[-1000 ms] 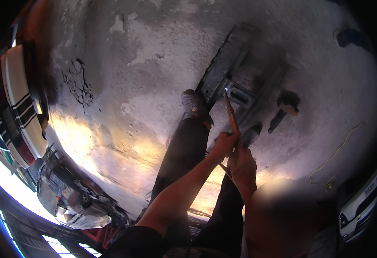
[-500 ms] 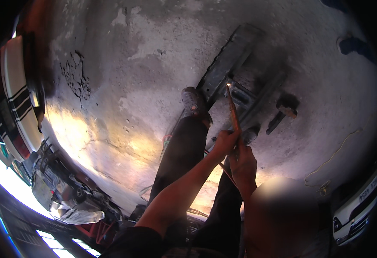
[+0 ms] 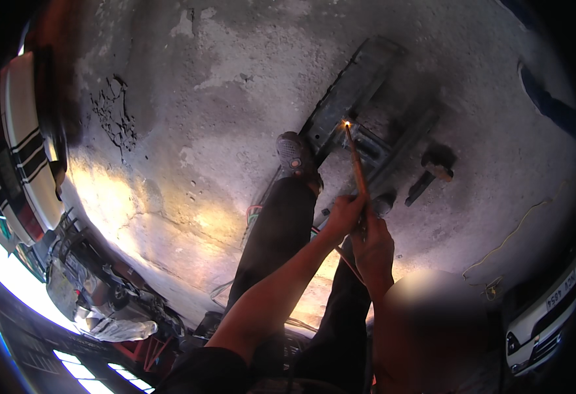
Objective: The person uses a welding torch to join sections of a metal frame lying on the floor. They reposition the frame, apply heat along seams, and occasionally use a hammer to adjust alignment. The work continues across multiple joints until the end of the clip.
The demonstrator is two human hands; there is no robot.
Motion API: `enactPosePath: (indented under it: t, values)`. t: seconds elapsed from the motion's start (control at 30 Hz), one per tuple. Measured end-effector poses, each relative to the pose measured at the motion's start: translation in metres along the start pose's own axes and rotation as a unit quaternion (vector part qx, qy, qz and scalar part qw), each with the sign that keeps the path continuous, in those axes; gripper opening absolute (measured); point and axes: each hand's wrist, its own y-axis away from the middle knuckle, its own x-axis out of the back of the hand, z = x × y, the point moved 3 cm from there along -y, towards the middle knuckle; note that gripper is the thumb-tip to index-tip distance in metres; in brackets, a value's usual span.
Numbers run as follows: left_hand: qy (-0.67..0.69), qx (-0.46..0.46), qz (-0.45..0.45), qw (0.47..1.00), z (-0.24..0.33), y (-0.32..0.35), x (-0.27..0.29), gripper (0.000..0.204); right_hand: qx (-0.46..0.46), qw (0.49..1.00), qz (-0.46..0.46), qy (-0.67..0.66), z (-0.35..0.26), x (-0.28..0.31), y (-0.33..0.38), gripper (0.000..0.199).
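Observation:
A long, slim gas torch (image 3: pixel 357 169) slants away from me, its tip glowing bright orange against a dark metal frame (image 3: pixel 340 108) on the floor. My left hand (image 3: pixel 346 215) is closed round the torch's near part. Just behind it, my right hand (image 3: pixel 373 244) also grips the torch, its handle mostly hidden by the fingers. A reddish hose (image 3: pixel 348 264) runs back from the grip past my right wrist. The glow sits where a short cross piece (image 3: pixel 370 146) meets the frame's long left rail. My left shoe (image 3: pixel 296 156) is beside the frame's near left end.
A hammer (image 3: pixel 430 175) lies right of the frame. Beyond it a thin yellow cord (image 3: pixel 508 238) trails over the stained concrete floor (image 3: pixel 189 111). Vehicles stand at both sides, a striped one (image 3: pixel 28 141) left and a white one (image 3: pixel 544 315) right. Scrap parts (image 3: pixel 114 295) fill the lower left.
The torch tip has shifted slightly up and left, and the glow there is more orange with small sparks. Both hands keep their grip. A dark shape at the far right edge has moved.

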Motion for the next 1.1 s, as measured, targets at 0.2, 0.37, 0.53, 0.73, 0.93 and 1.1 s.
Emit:
enactPosePath:
  t: [0.2, 0.37, 0.53, 0.73, 0.93, 1.1]
  values:
    - [-0.009, 0.123, -0.028, 0.992, 0.0, 0.003, 0.001, 0.017, -0.006, 1.0, -0.019, 0.008, -0.002, 0.001, 0.005, 0.059]
    - [0.032, 0.093, -0.008, 0.995, 0.008, 0.001, 0.0, 0.021, 0.009, 1.0, 0.0, 0.011, 0.0, 0.003, 0.003, 0.059]
    - [0.077, 0.146, 0.01, 0.986, 0.008, 0.001, 0.002, 0.034, -0.002, 1.0, -0.005, -0.005, -0.002, 0.001, 0.002, 0.057]
    - [0.049, 0.143, -0.012, 0.988, -0.007, 0.002, 0.001, 0.019, 0.001, 1.0, -0.021, -0.005, 0.002, 0.0, 0.004, 0.056]
    - [0.036, 0.016, 0.014, 0.999, 0.0, -0.001, -0.002, 0.025, 0.01, 1.0, 0.013, -0.004, 0.003, 0.002, -0.001, 0.054]
    - [-0.004, 0.039, -0.015, 0.999, 0.0, 0.0, 0.001, 0.026, -0.003, 1.0, -0.005, -0.014, -0.002, 0.004, -0.001, 0.052]
